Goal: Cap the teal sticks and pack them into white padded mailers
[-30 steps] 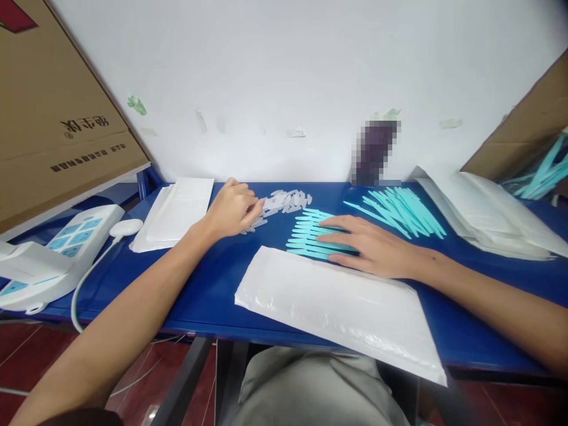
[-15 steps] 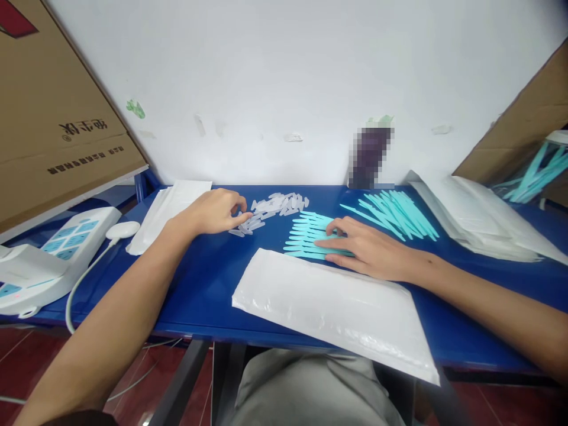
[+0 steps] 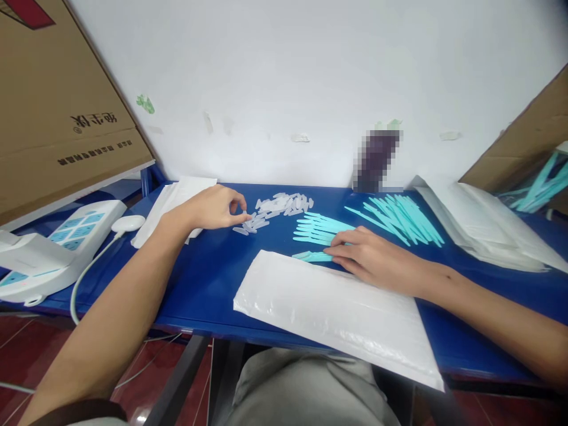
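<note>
Two hands work the blue table: the left hand pinches at the clear caps, apparently one between fingertips; the right hand, flat and holding nothing, presses a turquoise stick just beside the white pouch. Taking one piece each seems best.

Your blue table carries a white bag at six o'clock, clear caps and teal sticks at twelve, more teal sticks at one, stacked bags at two, a white device at nine
</note>
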{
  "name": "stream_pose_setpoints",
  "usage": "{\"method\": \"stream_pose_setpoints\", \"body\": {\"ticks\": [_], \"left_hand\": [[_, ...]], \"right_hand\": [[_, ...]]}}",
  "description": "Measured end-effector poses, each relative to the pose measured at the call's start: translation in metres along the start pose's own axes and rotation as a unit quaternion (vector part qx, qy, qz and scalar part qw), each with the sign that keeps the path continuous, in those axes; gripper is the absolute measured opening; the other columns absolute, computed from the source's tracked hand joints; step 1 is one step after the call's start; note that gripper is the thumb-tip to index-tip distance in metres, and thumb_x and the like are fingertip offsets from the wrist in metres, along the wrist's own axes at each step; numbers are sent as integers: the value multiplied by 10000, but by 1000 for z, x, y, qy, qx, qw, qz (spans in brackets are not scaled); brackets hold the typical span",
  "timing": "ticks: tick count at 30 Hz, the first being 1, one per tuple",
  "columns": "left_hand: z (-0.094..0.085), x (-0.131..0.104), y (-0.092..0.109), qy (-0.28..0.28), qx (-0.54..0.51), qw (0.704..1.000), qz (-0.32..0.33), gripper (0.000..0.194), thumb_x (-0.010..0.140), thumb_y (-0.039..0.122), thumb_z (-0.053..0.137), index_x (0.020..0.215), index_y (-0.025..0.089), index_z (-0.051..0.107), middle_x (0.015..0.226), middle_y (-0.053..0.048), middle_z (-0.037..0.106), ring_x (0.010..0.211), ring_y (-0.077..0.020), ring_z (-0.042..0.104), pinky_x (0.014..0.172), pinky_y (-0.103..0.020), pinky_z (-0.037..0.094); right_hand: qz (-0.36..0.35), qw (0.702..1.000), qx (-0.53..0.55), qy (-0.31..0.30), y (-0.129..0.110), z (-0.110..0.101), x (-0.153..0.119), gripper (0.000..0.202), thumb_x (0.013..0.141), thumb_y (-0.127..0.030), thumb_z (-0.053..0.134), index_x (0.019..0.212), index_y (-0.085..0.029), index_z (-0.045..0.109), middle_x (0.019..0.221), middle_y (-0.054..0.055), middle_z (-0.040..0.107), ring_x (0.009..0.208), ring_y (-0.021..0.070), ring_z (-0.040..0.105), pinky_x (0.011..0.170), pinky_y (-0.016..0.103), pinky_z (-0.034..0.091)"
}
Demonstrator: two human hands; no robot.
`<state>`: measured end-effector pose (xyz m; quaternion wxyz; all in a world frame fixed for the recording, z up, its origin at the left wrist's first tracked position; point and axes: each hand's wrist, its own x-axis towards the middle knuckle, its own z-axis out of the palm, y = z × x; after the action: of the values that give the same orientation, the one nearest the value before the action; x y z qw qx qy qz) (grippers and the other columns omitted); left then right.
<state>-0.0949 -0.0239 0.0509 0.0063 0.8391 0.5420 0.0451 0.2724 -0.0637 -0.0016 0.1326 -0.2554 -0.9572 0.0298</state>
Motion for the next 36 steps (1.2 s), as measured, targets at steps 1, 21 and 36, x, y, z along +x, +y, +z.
{"method": "stream_pose_setpoints", "body": {"ticks": [1,21,36], "left_hand": [[0,0,1,-10,-5,1000,1,459,813,631,603,947,227,775,853,-43,734,688,-200,632,622,-288,396],[10,2,-7,-163,-107,981,0,309,818,517,650,799,213,698,673,-6,634,589,-159,550,555,-261,376],[32,8,46,165,-70,965,191,243,978,369,565,905,166,678,841,-39,678,745,-152,606,700,-263,439]], "right_hand": [[7,1000,9,-6,-1,-1,0,376,1031,-281,418,1142,-209,771,1094,128,712,915,250,682,809,420,518],[93,987,114,-60,2,-4,-4,242,1000,-287,465,1118,-209,661,1106,105,659,987,240,640,853,409,531],[72,992,34,93,21,9,-4,292,1055,-291,341,1267,-182,508,1159,146,646,1003,273,661,846,415,521]]}}
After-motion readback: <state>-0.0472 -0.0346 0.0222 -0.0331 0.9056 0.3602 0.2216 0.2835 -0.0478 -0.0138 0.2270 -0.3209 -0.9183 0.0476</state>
